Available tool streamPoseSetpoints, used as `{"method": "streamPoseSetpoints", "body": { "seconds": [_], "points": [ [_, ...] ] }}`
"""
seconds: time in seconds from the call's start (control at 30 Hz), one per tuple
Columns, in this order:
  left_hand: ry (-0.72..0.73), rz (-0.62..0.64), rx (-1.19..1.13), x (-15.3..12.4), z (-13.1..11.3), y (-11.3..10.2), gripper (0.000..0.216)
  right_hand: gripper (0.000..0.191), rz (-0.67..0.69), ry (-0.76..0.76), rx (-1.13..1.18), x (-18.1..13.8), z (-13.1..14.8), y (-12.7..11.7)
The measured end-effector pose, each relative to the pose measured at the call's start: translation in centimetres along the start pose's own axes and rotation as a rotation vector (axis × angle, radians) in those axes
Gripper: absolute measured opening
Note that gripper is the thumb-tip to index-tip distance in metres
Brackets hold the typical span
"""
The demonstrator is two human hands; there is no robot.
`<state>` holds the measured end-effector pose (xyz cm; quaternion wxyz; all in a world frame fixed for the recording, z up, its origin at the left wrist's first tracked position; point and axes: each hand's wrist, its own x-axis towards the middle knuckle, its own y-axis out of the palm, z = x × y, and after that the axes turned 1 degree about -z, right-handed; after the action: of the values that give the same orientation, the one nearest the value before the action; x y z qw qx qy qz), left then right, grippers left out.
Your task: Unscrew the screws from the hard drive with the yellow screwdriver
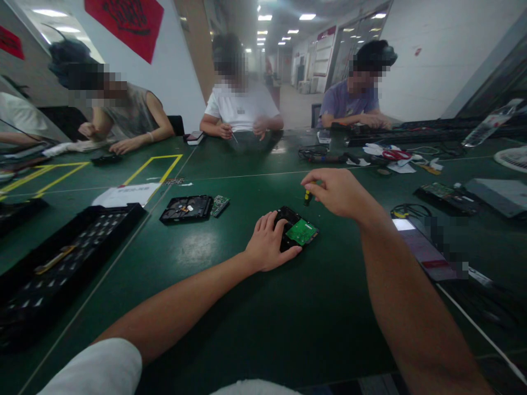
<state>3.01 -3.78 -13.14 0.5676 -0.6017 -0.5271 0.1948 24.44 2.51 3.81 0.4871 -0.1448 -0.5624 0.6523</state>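
Observation:
A black hard drive (288, 219) with a green circuit board (302, 232) on top lies on the green table (230, 307). My left hand (269, 245) rests on the drive's near left side, fingers curled over its edge, holding it down. My right hand (335, 190) hovers just above and behind the drive, fingers pinched on a small screwdriver (307, 197) with a yellow and black handle, pointing down at the drive.
Another opened hard drive (186, 209) and a loose green board (220, 206) lie to the left. A black slotted tray (57, 258) sits at the far left. Cables, boards and a phone (403, 224) lie to the right. Three people sit across the table.

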Motion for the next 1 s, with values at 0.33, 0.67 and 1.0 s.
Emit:
{"method": "streamPoseSetpoints", "body": {
  "seconds": [0.33,0.67,1.0],
  "points": [
    [0.001,-0.012,-0.034,-0.01,-0.01,-0.13,0.082,0.016,0.006,0.046,0.009,0.12,-0.42,0.17],
    [0.000,-0.008,-0.019,-0.02,0.05,-0.03,0.083,0.021,-0.027,0.053,-0.044,-0.17,-0.21,-0.12],
    [-0.007,-0.001,-0.034,0.01,-0.04,-0.21,0.082,0.015,-0.051,0.095,-0.094,-0.19,0.02,-0.07]
  ]
}}
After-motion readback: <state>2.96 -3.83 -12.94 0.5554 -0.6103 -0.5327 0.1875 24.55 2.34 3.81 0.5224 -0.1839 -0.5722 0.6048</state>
